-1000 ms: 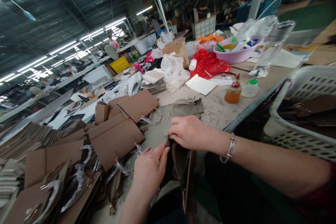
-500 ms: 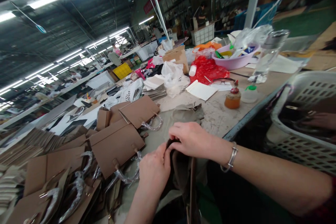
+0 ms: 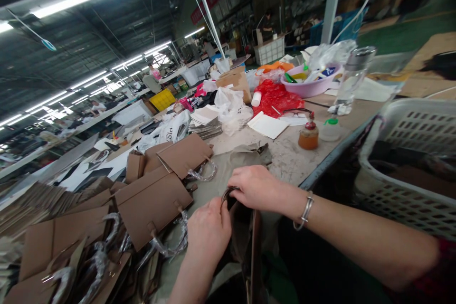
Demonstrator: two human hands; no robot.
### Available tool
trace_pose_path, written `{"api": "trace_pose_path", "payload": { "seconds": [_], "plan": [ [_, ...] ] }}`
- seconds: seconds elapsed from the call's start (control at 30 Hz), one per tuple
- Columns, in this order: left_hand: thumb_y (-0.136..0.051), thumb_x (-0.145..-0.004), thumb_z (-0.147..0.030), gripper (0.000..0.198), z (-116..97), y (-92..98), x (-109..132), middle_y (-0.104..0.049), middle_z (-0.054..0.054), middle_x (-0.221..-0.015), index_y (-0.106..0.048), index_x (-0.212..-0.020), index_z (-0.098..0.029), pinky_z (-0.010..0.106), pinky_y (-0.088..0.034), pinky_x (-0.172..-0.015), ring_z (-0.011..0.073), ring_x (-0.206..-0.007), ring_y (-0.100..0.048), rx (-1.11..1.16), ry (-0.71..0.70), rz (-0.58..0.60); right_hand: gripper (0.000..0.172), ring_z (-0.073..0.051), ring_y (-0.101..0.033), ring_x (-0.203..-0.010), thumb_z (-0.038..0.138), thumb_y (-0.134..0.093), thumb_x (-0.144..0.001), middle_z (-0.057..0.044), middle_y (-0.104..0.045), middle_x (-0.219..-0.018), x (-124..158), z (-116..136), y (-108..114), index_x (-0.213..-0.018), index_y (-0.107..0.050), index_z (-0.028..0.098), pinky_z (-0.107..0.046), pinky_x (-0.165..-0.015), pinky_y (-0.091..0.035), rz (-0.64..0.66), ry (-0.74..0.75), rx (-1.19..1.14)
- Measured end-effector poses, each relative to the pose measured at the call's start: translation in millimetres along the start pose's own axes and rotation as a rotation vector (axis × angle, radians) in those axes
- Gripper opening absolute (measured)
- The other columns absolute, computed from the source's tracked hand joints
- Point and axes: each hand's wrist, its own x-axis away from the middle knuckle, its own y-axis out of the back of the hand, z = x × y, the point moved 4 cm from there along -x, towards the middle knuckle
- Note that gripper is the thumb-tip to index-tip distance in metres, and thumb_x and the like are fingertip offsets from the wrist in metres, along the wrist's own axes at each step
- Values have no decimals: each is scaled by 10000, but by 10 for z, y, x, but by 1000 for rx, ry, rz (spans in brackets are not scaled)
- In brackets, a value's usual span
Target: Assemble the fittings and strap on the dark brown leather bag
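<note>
At the table's near edge I have both hands on a dark brown bag (image 3: 255, 247), its mouth gaping toward me. My left hand (image 3: 208, 228) is closed on the left part of its upper rim, thumb on top. Close beside it, my right hand (image 3: 258, 189) pinches the same rim with curled fingers; a silver bracelet circles that wrist. The bag's lower part is dark and partly hidden by my arms. Left of my hands lie brown handbags (image 3: 153, 204) with plastic-wrapped handles (image 3: 171, 242).
A white plastic basket (image 3: 402, 178) stands to the right. On the table are an orange glue bottle (image 3: 308, 138), a green-capped container (image 3: 329, 130), a clear bottle (image 3: 351, 80), a notebook (image 3: 268, 125), a red plastic bag (image 3: 274, 97) and a lilac basin (image 3: 313, 86).
The view has shifted slightly. My fingers have moved a little along the bag's rim, and more of the rim shows between my hands. A hand seen in the basket earlier is out of sight.
</note>
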Motion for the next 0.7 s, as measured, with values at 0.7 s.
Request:
{"api": "trace_pose_path", "payload": {
  "seconds": [0.7],
  "plan": [
    [-503,-954,-257,247,4,-7,-250,-718,54,-733,-675,-789,-193,299,-341,-583,229,-702,-688,75,8,105,181,-225,-652,-888,281,-613,-901,-80,-709,-949,-112,-129,-63,-924,-749,163,-273,-708,-475,58,-27,-123]
  ]
}}
